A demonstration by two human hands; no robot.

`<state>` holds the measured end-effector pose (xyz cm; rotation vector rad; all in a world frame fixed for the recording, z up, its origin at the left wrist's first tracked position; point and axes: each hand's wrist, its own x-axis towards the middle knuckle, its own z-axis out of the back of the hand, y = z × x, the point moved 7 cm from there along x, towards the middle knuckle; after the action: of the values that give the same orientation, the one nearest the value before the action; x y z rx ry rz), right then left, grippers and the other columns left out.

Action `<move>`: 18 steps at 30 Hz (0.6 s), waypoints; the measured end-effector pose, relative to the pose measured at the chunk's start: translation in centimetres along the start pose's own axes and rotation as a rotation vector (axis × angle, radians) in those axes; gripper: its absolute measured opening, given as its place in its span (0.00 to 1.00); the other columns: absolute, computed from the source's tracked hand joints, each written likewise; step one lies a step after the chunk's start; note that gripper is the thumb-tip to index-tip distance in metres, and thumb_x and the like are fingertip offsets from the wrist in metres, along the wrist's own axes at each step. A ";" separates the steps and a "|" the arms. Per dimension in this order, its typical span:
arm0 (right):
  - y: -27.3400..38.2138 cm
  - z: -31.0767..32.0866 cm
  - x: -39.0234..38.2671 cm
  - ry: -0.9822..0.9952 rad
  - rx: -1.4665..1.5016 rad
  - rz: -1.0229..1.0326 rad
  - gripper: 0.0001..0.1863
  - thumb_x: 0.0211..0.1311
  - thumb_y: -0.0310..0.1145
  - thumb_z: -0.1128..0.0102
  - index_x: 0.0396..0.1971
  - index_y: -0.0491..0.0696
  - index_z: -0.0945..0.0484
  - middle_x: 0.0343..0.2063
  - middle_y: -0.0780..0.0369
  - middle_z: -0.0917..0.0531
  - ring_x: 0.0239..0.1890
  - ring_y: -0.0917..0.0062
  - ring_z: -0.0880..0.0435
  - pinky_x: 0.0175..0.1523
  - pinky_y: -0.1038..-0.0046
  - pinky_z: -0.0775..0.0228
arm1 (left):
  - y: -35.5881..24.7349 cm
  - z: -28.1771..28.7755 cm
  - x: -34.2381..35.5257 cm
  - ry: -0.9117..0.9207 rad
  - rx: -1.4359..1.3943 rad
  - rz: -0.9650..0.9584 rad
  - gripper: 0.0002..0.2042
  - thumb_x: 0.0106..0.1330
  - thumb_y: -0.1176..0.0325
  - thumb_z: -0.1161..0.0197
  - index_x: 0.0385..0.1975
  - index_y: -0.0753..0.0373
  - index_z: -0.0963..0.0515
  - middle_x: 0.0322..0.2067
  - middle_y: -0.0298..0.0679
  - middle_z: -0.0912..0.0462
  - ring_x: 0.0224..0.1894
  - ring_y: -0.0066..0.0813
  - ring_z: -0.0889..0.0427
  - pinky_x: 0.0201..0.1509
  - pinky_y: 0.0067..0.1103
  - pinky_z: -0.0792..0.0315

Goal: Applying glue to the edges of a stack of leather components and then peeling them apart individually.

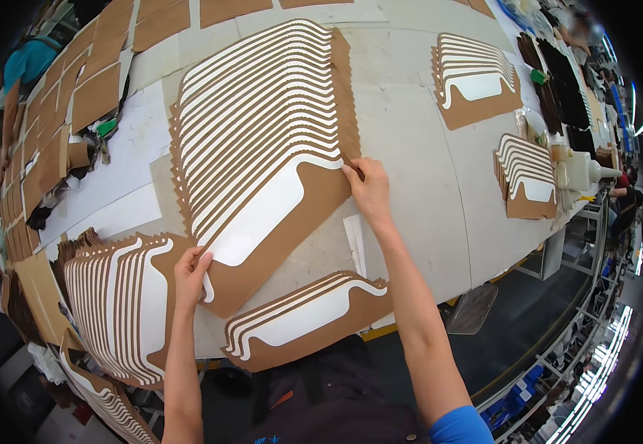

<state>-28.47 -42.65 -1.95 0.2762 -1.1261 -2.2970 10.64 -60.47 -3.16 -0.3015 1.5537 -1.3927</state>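
Observation:
A large fanned row of brown sheet pieces, each with a white shaped panel on it, runs away from me across the table. The nearest brown piece with a white panel (258, 218) lies on top, its whole panel showing. My left hand (190, 275) pinches its lower left edge, at the end of the white strip. My right hand (369, 189) is closed on its right edge, fingertips by the panel's other end. Close to my body lies a smaller fanned stack (310, 314) of similar pieces. Another stack (155, 296) stands left of my left hand.
Two more fanned stacks, one far right (476, 85) and one nearer (528, 185), lie beyond my right hand. A translucent squeeze bottle (579, 172) is at the table's right edge. Brown sheets (99, 96) cover the far left, where a person in teal (29, 63) stands.

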 end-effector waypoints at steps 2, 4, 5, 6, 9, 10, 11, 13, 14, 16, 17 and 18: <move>0.2 -0.5 0.2 0.018 -0.049 0.027 0.09 0.59 0.33 0.34 0.33 0.42 0.19 0.31 0.59 0.18 0.38 0.63 0.22 0.42 0.64 0.29 | 0.5 -0.1 0.1 0.010 -0.029 -0.015 0.10 0.69 0.70 0.37 0.44 0.70 0.22 0.29 0.29 0.19 0.30 0.10 0.26 0.32 0.12 0.34; 0.1 -0.6 0.3 0.001 -0.095 0.031 0.09 0.59 0.33 0.34 0.32 0.43 0.19 0.30 0.59 0.18 0.37 0.64 0.22 0.42 0.64 0.29 | 0.8 -0.1 0.3 -0.018 -0.002 -0.039 0.10 0.69 0.70 0.36 0.44 0.70 0.22 0.29 0.29 0.20 0.29 0.10 0.26 0.32 0.12 0.34; 0.1 -0.8 0.4 0.000 -0.097 0.030 0.09 0.59 0.33 0.34 0.32 0.43 0.19 0.30 0.59 0.18 0.37 0.64 0.22 0.42 0.64 0.29 | 0.8 0.1 0.4 -0.048 0.025 -0.066 0.09 0.69 0.70 0.36 0.43 0.70 0.22 0.28 0.29 0.20 0.29 0.10 0.27 0.31 0.12 0.35; 0.0 -0.8 0.3 -0.011 -0.104 0.028 0.09 0.58 0.33 0.34 0.32 0.43 0.18 0.30 0.60 0.18 0.37 0.64 0.22 0.42 0.64 0.29 | 0.9 0.0 0.4 -0.045 0.024 -0.064 0.09 0.69 0.70 0.36 0.43 0.70 0.22 0.28 0.29 0.20 0.29 0.10 0.27 0.31 0.12 0.35; -0.1 -0.8 0.3 -0.017 -0.125 0.033 0.08 0.58 0.33 0.33 0.31 0.44 0.18 0.30 0.61 0.19 0.37 0.65 0.22 0.41 0.64 0.29 | 0.7 0.2 0.4 -0.078 0.064 -0.092 0.09 0.69 0.70 0.36 0.42 0.69 0.22 0.27 0.28 0.21 0.28 0.10 0.28 0.31 0.12 0.36; 0.0 -0.8 0.3 -0.012 -0.136 0.040 0.08 0.58 0.33 0.33 0.31 0.44 0.19 0.29 0.61 0.19 0.36 0.66 0.22 0.41 0.64 0.29 | 0.7 0.3 0.5 -0.089 0.083 -0.086 0.09 0.69 0.69 0.36 0.42 0.70 0.22 0.27 0.28 0.21 0.28 0.10 0.29 0.31 0.12 0.37; 0.0 -0.8 0.3 -0.010 -0.137 0.040 0.08 0.58 0.33 0.33 0.31 0.44 0.19 0.29 0.61 0.19 0.36 0.66 0.22 0.41 0.64 0.29 | 0.6 0.4 0.5 -0.100 0.103 -0.080 0.09 0.69 0.69 0.36 0.41 0.70 0.22 0.26 0.28 0.22 0.28 0.10 0.29 0.30 0.12 0.37; 0.0 -0.9 0.3 -0.003 -0.120 -0.007 0.08 0.57 0.33 0.33 0.31 0.44 0.19 0.29 0.61 0.19 0.36 0.66 0.22 0.40 0.64 0.29 | 0.5 0.5 0.5 -0.111 0.139 -0.085 0.10 0.69 0.69 0.36 0.41 0.70 0.21 0.26 0.27 0.23 0.28 0.10 0.30 0.30 0.12 0.37; 0.2 -0.9 0.3 0.000 -0.119 -0.007 0.08 0.57 0.33 0.33 0.31 0.44 0.19 0.29 0.61 0.19 0.36 0.66 0.22 0.40 0.64 0.29 | 0.3 0.5 0.6 -0.120 0.176 -0.093 0.10 0.69 0.68 0.36 0.40 0.70 0.21 0.25 0.27 0.23 0.27 0.10 0.31 0.30 0.13 0.38; 0.0 -0.9 0.2 0.000 -0.114 -0.038 0.08 0.56 0.33 0.32 0.30 0.44 0.20 0.29 0.62 0.19 0.36 0.66 0.23 0.40 0.65 0.30 | 0.1 0.3 0.5 -0.127 0.196 -0.110 0.10 0.69 0.68 0.36 0.40 0.70 0.21 0.25 0.27 0.23 0.27 0.10 0.31 0.30 0.13 0.38; 0.0 -1.0 0.2 0.003 -0.114 -0.038 0.08 0.56 0.33 0.32 0.30 0.44 0.20 0.29 0.62 0.19 0.36 0.66 0.23 0.40 0.65 0.30 | -0.1 0.2 0.4 -0.134 0.217 -0.129 0.10 0.69 0.68 0.36 0.40 0.70 0.21 0.24 0.27 0.24 0.26 0.10 0.32 0.29 0.13 0.39; 0.0 -1.0 0.3 0.003 -0.128 -0.038 0.08 0.56 0.32 0.33 0.30 0.44 0.20 0.29 0.62 0.19 0.36 0.66 0.23 0.40 0.64 0.30 | -0.3 0.1 0.4 -0.135 0.217 -0.128 0.10 0.69 0.68 0.36 0.40 0.70 0.21 0.24 0.27 0.24 0.26 0.10 0.32 0.29 0.13 0.39</move>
<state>-28.29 -43.44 -2.55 0.2539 -0.9752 -2.3892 10.38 -60.89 -3.13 -0.3592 1.2793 -1.5927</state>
